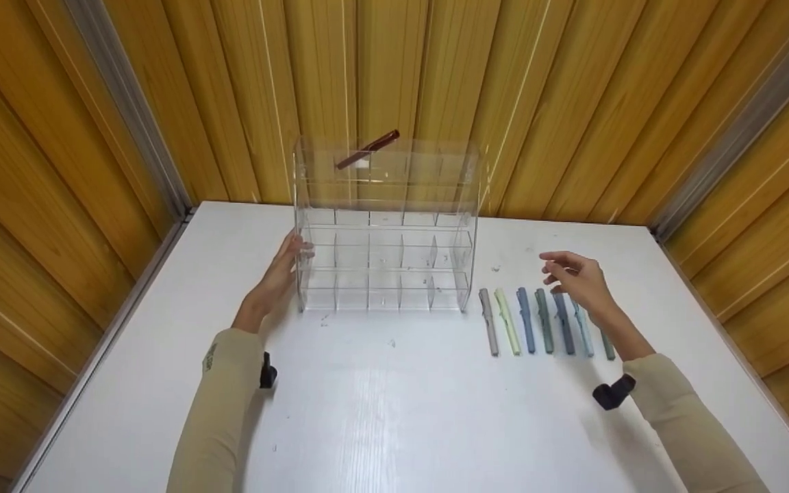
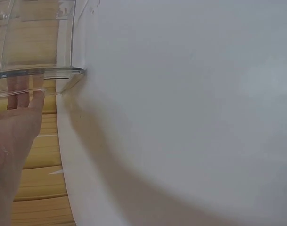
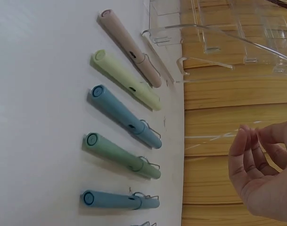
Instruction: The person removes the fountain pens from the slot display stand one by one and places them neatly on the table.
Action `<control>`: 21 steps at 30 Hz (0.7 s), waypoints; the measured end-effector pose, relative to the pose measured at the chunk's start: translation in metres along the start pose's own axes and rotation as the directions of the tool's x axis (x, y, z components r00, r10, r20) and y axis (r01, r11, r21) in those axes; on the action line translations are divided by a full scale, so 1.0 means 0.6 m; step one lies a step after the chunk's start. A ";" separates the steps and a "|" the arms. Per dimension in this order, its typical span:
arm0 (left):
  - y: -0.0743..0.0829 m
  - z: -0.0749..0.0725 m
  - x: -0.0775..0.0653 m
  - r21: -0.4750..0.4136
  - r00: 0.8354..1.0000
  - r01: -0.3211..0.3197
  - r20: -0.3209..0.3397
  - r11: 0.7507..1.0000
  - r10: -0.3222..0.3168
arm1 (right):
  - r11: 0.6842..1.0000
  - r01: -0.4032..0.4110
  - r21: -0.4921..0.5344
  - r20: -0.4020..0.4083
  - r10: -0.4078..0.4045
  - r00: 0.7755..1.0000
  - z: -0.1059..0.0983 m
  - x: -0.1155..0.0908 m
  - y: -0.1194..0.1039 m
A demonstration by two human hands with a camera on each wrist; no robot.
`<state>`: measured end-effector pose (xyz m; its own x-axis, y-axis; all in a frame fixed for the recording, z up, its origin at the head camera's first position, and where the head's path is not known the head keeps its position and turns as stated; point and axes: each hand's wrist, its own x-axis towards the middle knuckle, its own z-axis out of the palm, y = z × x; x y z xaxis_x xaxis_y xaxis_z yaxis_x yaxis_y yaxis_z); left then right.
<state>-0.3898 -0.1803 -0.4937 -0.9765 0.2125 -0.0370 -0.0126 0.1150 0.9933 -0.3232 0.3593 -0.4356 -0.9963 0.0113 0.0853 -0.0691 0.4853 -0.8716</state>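
Observation:
A clear acrylic organizer (image 1: 384, 257) with rows of compartments stands on the white table. My left hand (image 1: 281, 263) rests against its left side wall, and in the left wrist view the straight fingers (image 2: 24, 94) show through the clear plastic. A dark red pen (image 1: 370, 149) lies slanted at the organizer's top. Right of the organizer, my right hand (image 1: 579, 277) hovers above a row of pens, thumb and fingertips loosely curled together with nothing between them. The row includes a grey-beige pen (image 1: 489, 322), a light green pen (image 1: 507, 322) and a blue pen (image 1: 526, 320).
Farther right in the row lie a green pen (image 1: 544, 322), a dark blue pen (image 1: 564, 325), a light blue pen (image 1: 583, 332) and another green pen (image 1: 607, 346), partly behind the right wrist. Yellow wood-look panels (image 1: 394, 68) rise behind the table (image 1: 381, 397) and on both sides.

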 end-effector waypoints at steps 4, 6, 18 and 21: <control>0.000 0.000 0.002 0.004 1.000 0.004 0.001 1.000 -0.004 | 0.998 0.040 0.048 0.005 -0.040 0.999 0.019 0.004 -0.017; -0.001 -0.002 0.002 -0.002 1.000 0.005 0.001 1.000 -0.005 | 0.993 0.074 0.090 0.003 -0.074 0.997 0.031 0.008 -0.024; 0.000 -0.019 0.003 -0.150 1.000 0.025 -0.001 0.988 -0.025 | 0.922 0.276 0.270 -0.031 -0.278 0.960 0.117 0.045 -0.088; -0.002 -0.019 0.003 -0.145 1.000 0.014 -0.012 0.989 -0.016 | 0.910 0.294 0.294 -0.037 -0.296 0.954 0.132 0.057 -0.114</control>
<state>-0.3942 -0.1908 -0.4936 -0.9787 0.1988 -0.0515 -0.0574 -0.0237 0.9981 -0.3564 0.2574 -0.4116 -0.9285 -0.1005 0.3574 -0.3705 0.1878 -0.9097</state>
